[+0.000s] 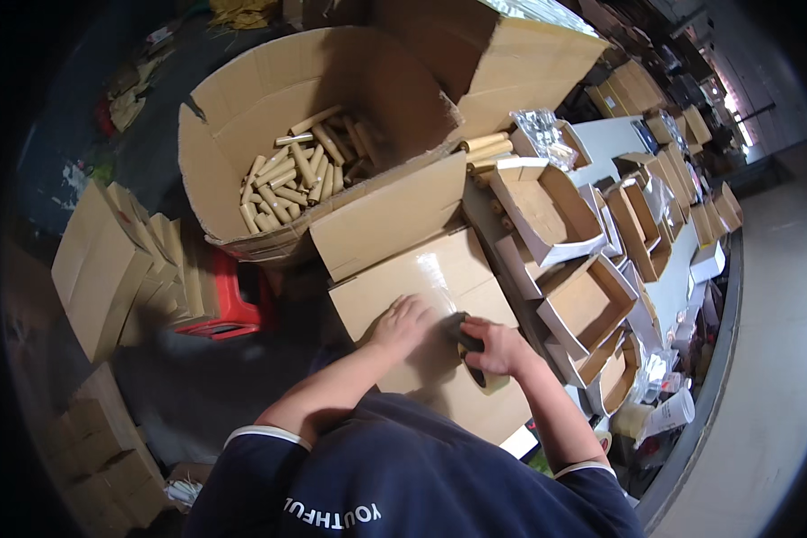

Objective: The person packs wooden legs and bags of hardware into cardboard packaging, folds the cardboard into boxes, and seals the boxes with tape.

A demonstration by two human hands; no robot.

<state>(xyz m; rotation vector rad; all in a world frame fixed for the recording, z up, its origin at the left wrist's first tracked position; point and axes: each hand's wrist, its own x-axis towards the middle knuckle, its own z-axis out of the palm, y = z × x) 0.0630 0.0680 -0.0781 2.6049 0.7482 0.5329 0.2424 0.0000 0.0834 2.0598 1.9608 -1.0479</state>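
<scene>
A cardboard box [468, 285] lies in front of me with a raised flap [390, 215] at its far side. A shiny strip of clear tape [432, 269] runs along the seam on its top. My left hand [403, 325] rests on the box, fingers stretched out beside the seam. In my right hand [499, 348] is a tape dispenser [462, 332], gripped over the box's right part. A pale yellowish roll of tape [488, 380] shows under that hand. My fingers hide part of the dispenser, and its tip is blurred in shadow.
Beyond stands a large open carton [242, 94] with several brown cardboard tubes [296, 175] inside. Open white-sided trays [547, 211] crowd the table at right. Folded cardboard [108, 269] leans beside a red stool [233, 300] at left. A white cup [672, 414] lies at lower right.
</scene>
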